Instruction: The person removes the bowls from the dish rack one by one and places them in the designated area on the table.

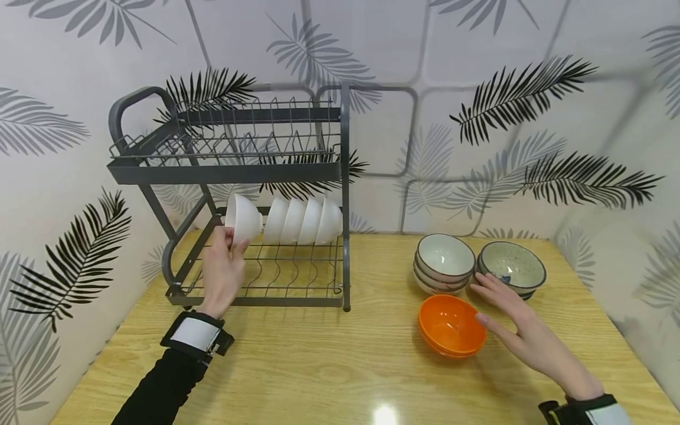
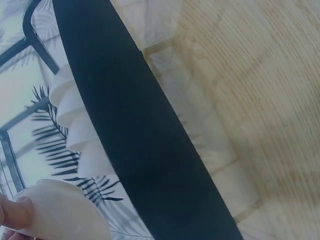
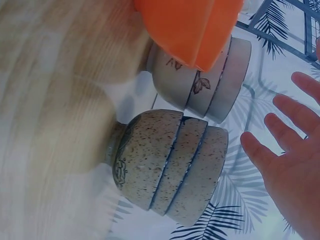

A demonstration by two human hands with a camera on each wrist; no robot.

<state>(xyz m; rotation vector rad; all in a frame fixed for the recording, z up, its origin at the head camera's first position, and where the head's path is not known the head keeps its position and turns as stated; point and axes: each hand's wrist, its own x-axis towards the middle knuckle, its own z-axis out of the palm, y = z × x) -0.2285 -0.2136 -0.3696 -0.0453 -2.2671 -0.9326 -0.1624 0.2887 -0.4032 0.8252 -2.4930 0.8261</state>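
Note:
My left hand (image 1: 223, 271) pinches a white bowl (image 1: 245, 218) by its rim at the left of the rack's lower shelf; in the left wrist view the thumb lies on this bowl (image 2: 62, 210). Several white bowls (image 1: 303, 221) stand on edge in a row to its right. My right hand (image 1: 523, 330), fingers spread and holding nothing, hovers beside the orange bowls (image 1: 451, 327) and in front of the speckled bowls (image 1: 512, 265). Stacked white bowls with dark rims (image 1: 443, 260) sit left of the speckled ones. In the right wrist view, the hand (image 3: 290, 155) is apart from the speckled stack (image 3: 160, 165).
The dark two-tier dish rack (image 1: 223, 174) stands at the left on the wooden table (image 1: 319, 366). Its upper wire shelf holds no dishes. A patterned wall covering (image 1: 478, 47) rises behind the table and along both sides.

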